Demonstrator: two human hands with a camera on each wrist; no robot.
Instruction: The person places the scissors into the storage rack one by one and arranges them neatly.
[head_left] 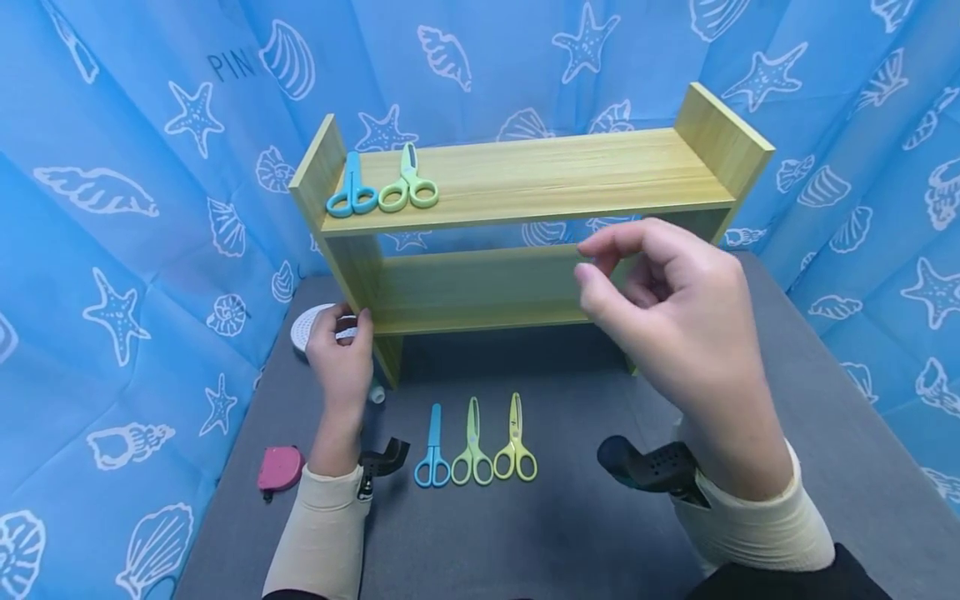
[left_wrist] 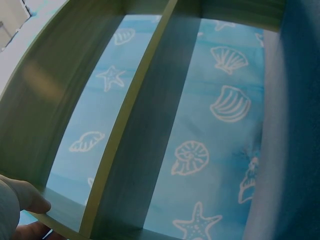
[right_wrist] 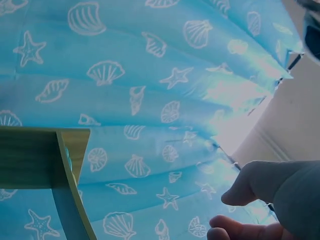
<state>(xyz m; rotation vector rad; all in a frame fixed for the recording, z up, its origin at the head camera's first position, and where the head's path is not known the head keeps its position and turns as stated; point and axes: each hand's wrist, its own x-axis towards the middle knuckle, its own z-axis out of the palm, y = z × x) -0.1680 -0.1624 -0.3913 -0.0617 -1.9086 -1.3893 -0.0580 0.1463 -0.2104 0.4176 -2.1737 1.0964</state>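
**Two scissors on the shelf, three on the desk**

A blue shell-print curtain [head_left: 112,192] fills the background on all sides. In the middle of the head view stands the wooden shelf [head_left: 540,171], set on the dark desk [head_left: 570,533]. Its top board carries a blue pair [head_left: 351,190] and a green pair [head_left: 408,183] of scissors, side by side at the upper left of the shelf.

The right hand [head_left: 675,333] hangs in the air at centre right, in front of the lower board, holding nothing; its fingers [head_left: 607,242] are loosely curled, thumb and forefinger near each other but with nothing between them. The left hand [head_left: 341,358] is at the shelf's lower left corner post, its fingers curled round a white perforated disc [head_left: 307,327] there; a thumb [left_wrist: 30,197] presses the shelf edge in the left wrist view.

On the desk at lower centre lie three more scissors in a row: blue [head_left: 433,450], green [head_left: 472,446], yellow-green [head_left: 515,442]. A pink pouch [head_left: 279,468] sits at lower left.

Judging by the layout, the shelving looks under halfway: two pairs up, three on the desk, none in hand.
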